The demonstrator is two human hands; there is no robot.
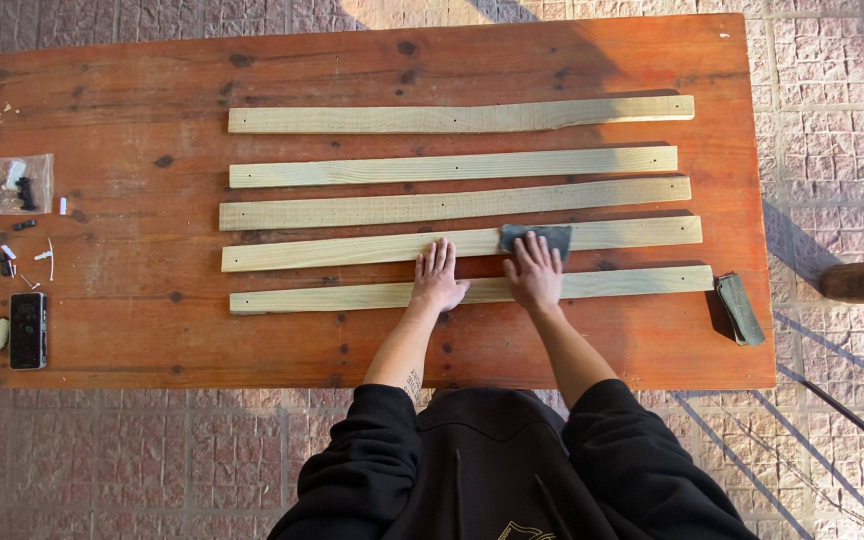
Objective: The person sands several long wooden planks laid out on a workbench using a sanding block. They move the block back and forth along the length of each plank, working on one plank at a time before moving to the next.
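Table (pixel 152 320): fills frame; five slats laid parallel.
Fourth slat (pixel 352 250): centre; left hand (pixel 438 278) flat, pinning it steady.
Sanding pad (pixel 535 238): centre, on that slat; right hand (pixel 534 272) spread, fingertips pressing it.
Spare pad (pixel 740 308): right edge, within reach.

I'm at a reddish-brown wooden table (pixel 552 50) w/ dark knots & stains, outdoors on pinkish stone-block paving (pixel 832 120). Strong sun from one side, long shadows across tabletop & ground. Thin dark shadow lines bottom right.
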